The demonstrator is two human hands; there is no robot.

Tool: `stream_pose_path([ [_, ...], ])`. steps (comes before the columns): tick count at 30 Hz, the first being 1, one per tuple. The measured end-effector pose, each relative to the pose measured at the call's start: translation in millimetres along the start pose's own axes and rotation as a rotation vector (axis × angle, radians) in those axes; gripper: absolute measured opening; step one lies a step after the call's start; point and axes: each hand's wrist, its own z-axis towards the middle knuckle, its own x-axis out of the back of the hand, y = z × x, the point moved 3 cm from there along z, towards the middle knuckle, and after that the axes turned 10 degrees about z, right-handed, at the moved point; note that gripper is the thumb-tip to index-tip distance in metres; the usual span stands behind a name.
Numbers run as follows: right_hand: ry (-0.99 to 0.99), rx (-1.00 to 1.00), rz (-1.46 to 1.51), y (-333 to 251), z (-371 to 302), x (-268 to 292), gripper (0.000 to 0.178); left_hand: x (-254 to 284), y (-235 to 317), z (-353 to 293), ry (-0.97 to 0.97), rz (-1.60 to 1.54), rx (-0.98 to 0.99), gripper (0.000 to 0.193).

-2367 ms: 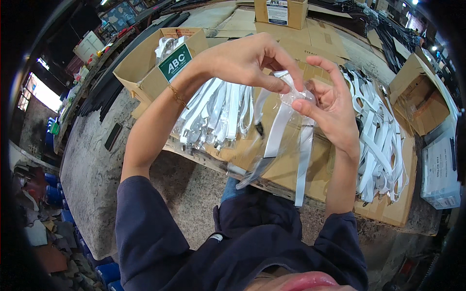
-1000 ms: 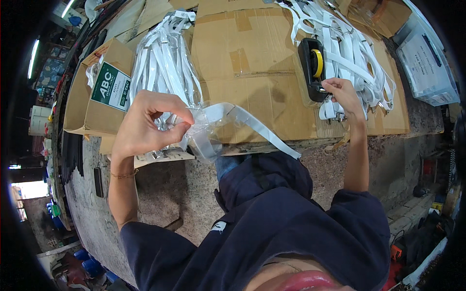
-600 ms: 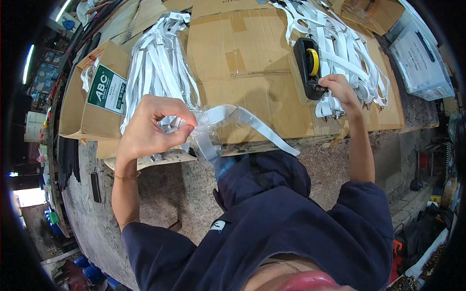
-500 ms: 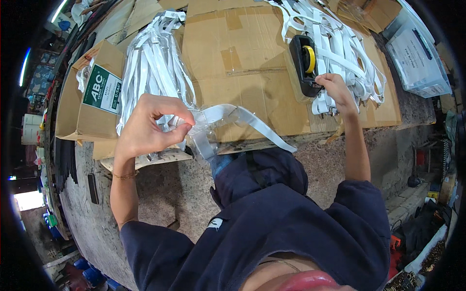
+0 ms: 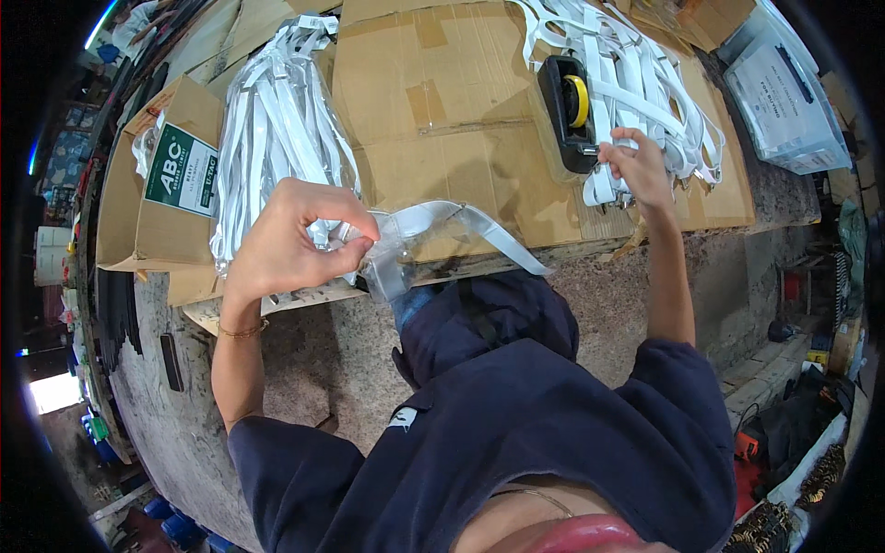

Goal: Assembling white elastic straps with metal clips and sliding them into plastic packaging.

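Strap (image 5: 504,243): white and flat, partly inside clear plastic wrapping (image 5: 391,273); it bows up from the left hand (image 5: 300,235), then slopes down to the right, its tip by the near edge of the desk (image 5: 785,201), in front of the person's lap.
Left hand: thumb and forefinger meet at the tips in a rounded pinch, closed on the wrapping; a thin chain bracelet (image 5: 241,330) circles the wrist.
Right hand (image 5: 643,173): thumb and fingertips drawn close together at the near end of the tape dispenser (image 5: 557,115), the other fingers curled; whether a piece of tape is between the tips, I cannot tell.
Dispenser: black body with a yellow ring (image 5: 578,101) in it, just left of the loose pile.
Loose pile (image 5: 656,97): white straps looped and crossed over one another, small metal parts showing at the near end.
Wrapped pile (image 5: 284,124): more white straps in clear plastic, laid lengthwise to the left, partly behind the left hand.
Cardboard (image 5: 452,170): a brown sheet over the desk, lying under both piles and bare between them.
Carton (image 5: 115,217): open, at the far left, with a green and white label (image 5: 177,169) on its side.
Bin (image 5: 785,106): clear plastic, right of the loose pile.
Phone (image 5: 171,361): dark and slim, lying on the grey surface (image 5: 161,419) at left.
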Motion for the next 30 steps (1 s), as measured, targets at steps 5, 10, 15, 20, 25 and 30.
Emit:
stream_pose_path([
  [5, -0.014, -0.025, -0.010, 12.7, -15.6, -2.8, 0.021, -0.8, -0.1, 2.3, -0.013, -0.006, 0.011, 0.010],
  [10, -0.056, 0.128, -0.221, 21.0, -20.6, -10.8, 0.036, 0.7, -2.3, 6.7, -0.012, -0.006, 0.016, 0.009],
  [15, 0.051, 0.162, -0.391, 7.8, -49.0, -31.4, 0.039, 3.3, -4.8, 4.9, 0.021, -0.028, 0.055, 0.012],
  [20, 0.039, 0.249, -0.111, 5.0, -74.8, -38.5, 0.032, 15.3, -0.9, -6.9, 0.032, 0.017, 0.165, 0.009],
  [25, -0.397, 0.224, 0.533, -68.7, -125.0, -125.5, 0.023, 23.8, 22.8, -37.3, 0.113, 0.037, 0.280, 0.010],
  [30, -0.820, -0.038, 0.987, -91.2, -153.4, -206.2, 0.017, 9.7, 53.9, -65.7, 0.308, 0.036, 0.457, 0.012],
])
